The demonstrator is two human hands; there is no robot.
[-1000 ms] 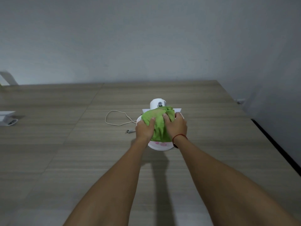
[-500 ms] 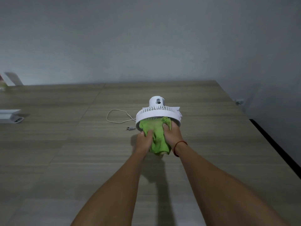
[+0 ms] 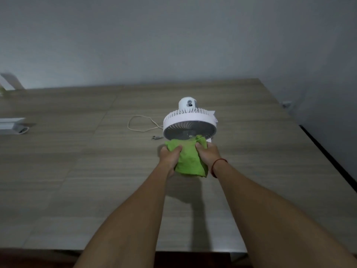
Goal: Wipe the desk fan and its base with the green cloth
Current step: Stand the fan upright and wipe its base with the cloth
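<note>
A white desk fan (image 3: 189, 122) stands in the middle of the wooden desk, its round grille facing me and its motor housing behind. The green cloth (image 3: 188, 159) is bunched just below the grille's lower edge, over the fan's base, which is mostly hidden. My left hand (image 3: 170, 155) grips the cloth's left side and my right hand (image 3: 208, 153) grips its right side; a red string circles the right wrist. The cloth's top edge touches the bottom of the grille.
The fan's white cord (image 3: 143, 124) loops on the desk to the left, ending in a plug (image 3: 155, 137). A white box-like object (image 3: 11, 125) lies at the far left. The desk's right edge (image 3: 328, 155) drops to a dark gap by the wall.
Both hands have drawn the cloth down from the top of the fan, across the grille, to below it. The grille's face is now uncovered.
</note>
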